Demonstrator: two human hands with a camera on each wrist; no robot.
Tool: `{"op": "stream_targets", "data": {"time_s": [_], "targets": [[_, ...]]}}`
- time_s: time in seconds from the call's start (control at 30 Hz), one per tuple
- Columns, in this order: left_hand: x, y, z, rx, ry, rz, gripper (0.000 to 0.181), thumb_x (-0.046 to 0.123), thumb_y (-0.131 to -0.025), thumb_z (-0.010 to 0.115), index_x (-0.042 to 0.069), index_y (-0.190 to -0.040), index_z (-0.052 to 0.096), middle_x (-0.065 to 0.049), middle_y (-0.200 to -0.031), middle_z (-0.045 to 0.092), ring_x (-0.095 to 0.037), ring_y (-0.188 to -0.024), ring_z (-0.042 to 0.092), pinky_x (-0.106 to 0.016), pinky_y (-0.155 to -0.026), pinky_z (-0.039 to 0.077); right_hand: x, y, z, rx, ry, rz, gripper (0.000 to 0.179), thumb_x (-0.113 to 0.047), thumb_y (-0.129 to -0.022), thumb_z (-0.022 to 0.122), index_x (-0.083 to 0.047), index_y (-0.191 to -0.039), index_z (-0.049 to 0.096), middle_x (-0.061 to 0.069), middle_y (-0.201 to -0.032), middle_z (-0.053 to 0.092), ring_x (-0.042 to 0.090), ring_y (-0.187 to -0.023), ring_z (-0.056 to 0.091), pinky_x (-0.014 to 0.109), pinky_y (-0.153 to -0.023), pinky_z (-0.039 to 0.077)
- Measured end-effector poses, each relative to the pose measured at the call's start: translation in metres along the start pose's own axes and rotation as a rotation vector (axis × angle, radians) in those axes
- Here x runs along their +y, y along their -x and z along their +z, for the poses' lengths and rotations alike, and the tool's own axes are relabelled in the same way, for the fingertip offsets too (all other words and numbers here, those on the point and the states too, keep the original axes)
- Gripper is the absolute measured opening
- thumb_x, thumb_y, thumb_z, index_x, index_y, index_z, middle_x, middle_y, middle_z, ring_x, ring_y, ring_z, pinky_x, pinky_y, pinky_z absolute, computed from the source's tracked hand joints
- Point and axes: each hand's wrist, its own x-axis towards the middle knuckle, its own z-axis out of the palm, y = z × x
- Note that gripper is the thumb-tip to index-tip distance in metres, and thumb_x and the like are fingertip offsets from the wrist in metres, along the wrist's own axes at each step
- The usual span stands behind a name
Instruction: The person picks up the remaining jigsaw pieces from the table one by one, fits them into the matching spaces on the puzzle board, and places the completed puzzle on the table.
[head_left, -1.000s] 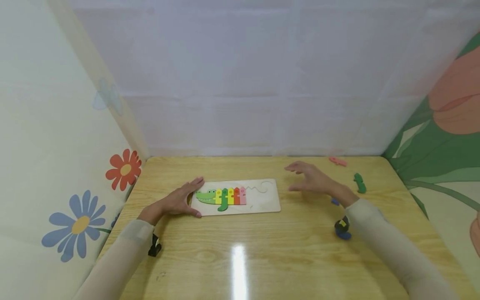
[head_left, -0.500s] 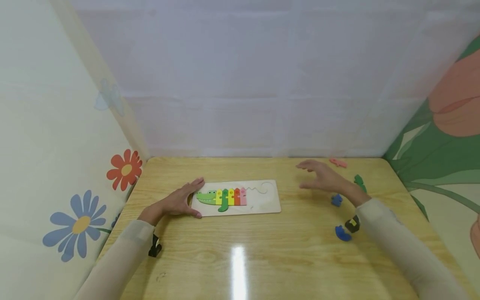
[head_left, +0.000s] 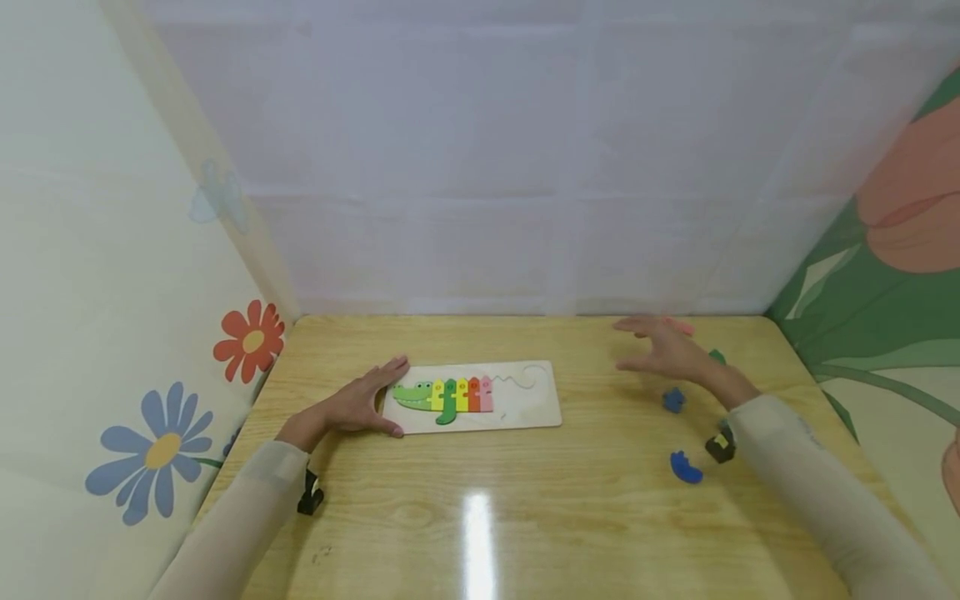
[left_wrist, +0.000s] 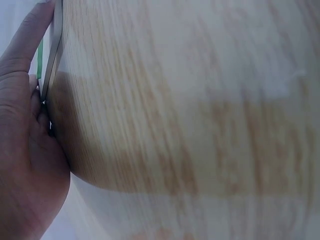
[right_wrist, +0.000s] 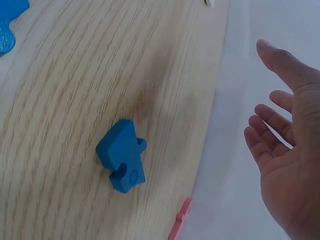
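Presently, the left hand (head_left: 362,402) is touching the board's (head_left: 525,406) left end, thumb and fingers standing apart. The board is lying left of centre on the surface (head_left: 577,492), bearing the crocodile (head_left: 462,396). Rightward, the right hand (head_left: 663,350) is hovering, fingers parted loosely; a blue piece (head_left: 673,400) is lying nearer.

Wood-grain tabletop (head_left: 585,517), pale creased backdrop (head_left: 480,167), red flower print (head_left: 252,342), blue flower print (head_left: 160,451), pink bloom (head_left: 918,187) with green leaves (head_left: 885,283)
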Motion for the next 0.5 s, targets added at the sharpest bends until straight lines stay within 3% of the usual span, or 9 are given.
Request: {"op": "stream_targets", "data": {"time_s": [0.33,0.5], "targets": [[0.002,0.000,-0.001,0.001,0.010,-0.002,0.122,0.049,-0.080,0.092,0.001,-0.168,0.022,-0.018,-0.177,0.011,-0.040,-0.163,0.009,-0.064,-0.130,0.009,0.010,0.006,-0.012,0.034,0.049,0.053,0.072,-0.025,-0.089,0.088,0.006,-0.146,0.057,0.030,-0.148,0.057,0.051,-0.130,0.058,0.066,-0.107,0.050],[0.001,0.000,0.000,0.001,0.008,-0.003,0.122,0.049,-0.080,0.092,0.001,-0.168,0.022,-0.018,-0.177,0.011,-0.040,-0.163,0.009,-0.064,-0.130,0.009,0.019,0.010,-0.015,0.037,0.013,0.077,0.072,-0.024,-0.090,0.087,0.005,-0.148,0.055,0.030,-0.149,0.055,0.050,-0.135,0.053,0.067,-0.110,0.047]]}}
